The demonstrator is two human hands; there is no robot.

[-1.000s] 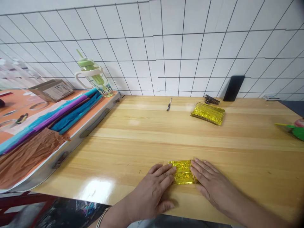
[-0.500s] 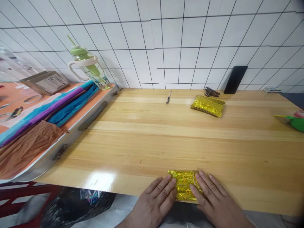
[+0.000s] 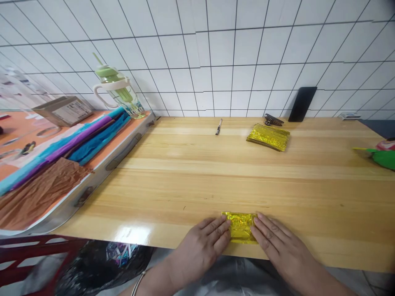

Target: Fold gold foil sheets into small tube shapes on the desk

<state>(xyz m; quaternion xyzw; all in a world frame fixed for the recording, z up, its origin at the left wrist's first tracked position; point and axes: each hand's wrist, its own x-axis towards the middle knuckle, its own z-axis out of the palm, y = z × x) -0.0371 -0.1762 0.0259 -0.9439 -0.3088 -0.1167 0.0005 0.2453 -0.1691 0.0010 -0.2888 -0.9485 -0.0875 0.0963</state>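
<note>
A shiny gold foil sheet [image 3: 242,228], creased and rectangular, lies flat close to the table's front edge. Fingers of my left hand [image 3: 205,242] press on its left side, stretched out and lying flat. My right hand [image 3: 279,242] rests flat over its right side, fingers extended. Both hands cover the ends of the foil, so only its middle shows. Farther back on the table is a stack of similar gold foil [image 3: 268,137], with a dark clip [image 3: 273,120] just behind it.
A pen [image 3: 219,126] lies toward the wall, and a black phone [image 3: 302,104] leans against it. At left, an orange-topped table [image 3: 101,152] bears folded coloured paper, a box [image 3: 63,111] and a green-lidded bottle [image 3: 120,92]. A black bag [image 3: 92,267] with scraps sits below. Something green [image 3: 382,158] is at right.
Both hands and the gold foil have shifted slightly away from the table's front edge. My right thumb no longer shows on the foil. The view has tilted a little.
</note>
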